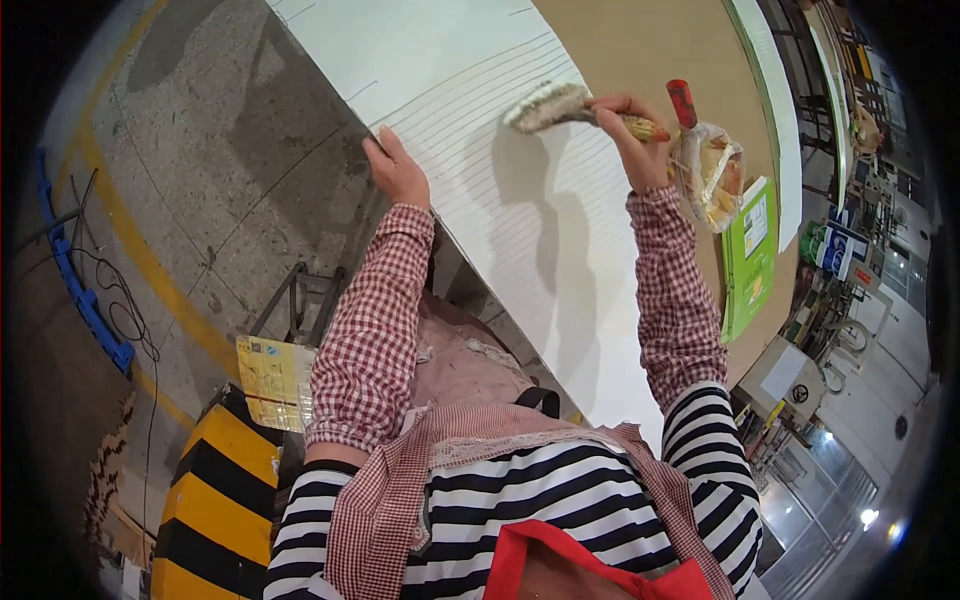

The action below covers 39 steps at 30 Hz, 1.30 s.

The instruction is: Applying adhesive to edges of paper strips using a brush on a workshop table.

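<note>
Board (470, 90), white and large, lies across the tabletop (640, 50), ruled with thin parallel lines; its near edge runs diagonally past the person's body. Tabletop is brown and shows beyond the board's far edge. Floor (230, 170) of grey concrete with a curved yellow stripe sits to the left. Post (215, 480) with yellow and black bands stands low left, a yellow sheet (275, 380) just above it. Green booklet (752, 250) lies on the tabletop right of the board, touching a clear bag (712, 175) with a red-handled tool (682, 100) beside it.

Left hand (397, 170), fingers flat and released, rests on the board's left edge. Right hand (635, 135) is raised over the board, fingers clenched round the handle of a brush (548, 105). Brush bristles point left, over the lined surface near the board's middle; cannot tell if they touch it. Both sleeves are red check.
</note>
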Motion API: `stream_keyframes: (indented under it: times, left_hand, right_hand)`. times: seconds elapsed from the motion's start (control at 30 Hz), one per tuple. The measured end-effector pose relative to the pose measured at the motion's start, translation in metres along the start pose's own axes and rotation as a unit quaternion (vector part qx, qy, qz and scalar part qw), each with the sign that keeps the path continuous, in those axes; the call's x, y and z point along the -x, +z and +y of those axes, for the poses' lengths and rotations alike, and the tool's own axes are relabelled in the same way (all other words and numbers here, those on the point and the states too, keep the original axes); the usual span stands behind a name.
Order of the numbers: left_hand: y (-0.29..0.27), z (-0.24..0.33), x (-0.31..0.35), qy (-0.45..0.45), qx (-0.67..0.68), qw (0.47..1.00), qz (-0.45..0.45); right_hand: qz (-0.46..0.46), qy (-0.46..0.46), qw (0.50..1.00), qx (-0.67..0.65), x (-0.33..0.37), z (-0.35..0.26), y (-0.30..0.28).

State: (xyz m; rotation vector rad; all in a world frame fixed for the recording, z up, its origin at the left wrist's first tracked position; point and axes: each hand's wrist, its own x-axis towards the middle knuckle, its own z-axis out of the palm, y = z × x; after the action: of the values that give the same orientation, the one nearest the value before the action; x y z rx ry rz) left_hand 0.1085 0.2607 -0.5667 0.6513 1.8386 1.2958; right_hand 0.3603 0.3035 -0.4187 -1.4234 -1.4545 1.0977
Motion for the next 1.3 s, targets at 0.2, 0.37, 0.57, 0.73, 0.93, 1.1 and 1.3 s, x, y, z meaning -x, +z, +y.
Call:
stream_keyframes:
  times: [0.2, 0.37, 0.57, 0.73, 0.93, 1.1, 1.3]
  left_hand:
    - [-0.002, -0.001, 0.0, 0.024, -0.004, 0.998, 0.049]
    - [-0.003, -0.001, 0.001, 0.035, -0.028, 0.997, 0.068]
    - [-0.001, 0.002, 0.004, 0.022, -0.01, 0.999, 0.035]
    - [-0.008, 0.003, -0.004, 0.061, -0.018, 0.995, 0.082]
    - [-0.004, 0.001, -0.005, 0.034, -0.017, 0.998, 0.052]
    - [0.001, -0.008, -0.007, 0.065, -0.062, 0.992, 0.091]
    - [-0.008, -0.011, -0.009, 0.044, -0.019, 0.997, 0.064]
  right_hand:
    - [-0.005, 0.062, 0.996, 0.058, 0.089, 0.002, -0.038]
    - [0.018, 0.017, 0.999, -0.02, 0.067, -0.014, -0.026]
    - [0.004, 0.033, 0.998, 0.048, 0.059, 0.02, -0.039]
    - [-0.012, 0.103, 0.992, 0.067, 0.139, 0.005, -0.062]
    - [0.009, 0.046, 0.999, 0.012, 0.093, -0.019, -0.044]
    - [0.025, 0.047, 0.992, 0.115, 0.115, 0.018, -0.057]
    - [-0.035, 0.16, 0.986, 0.008, 0.126, -0.007, -0.067]
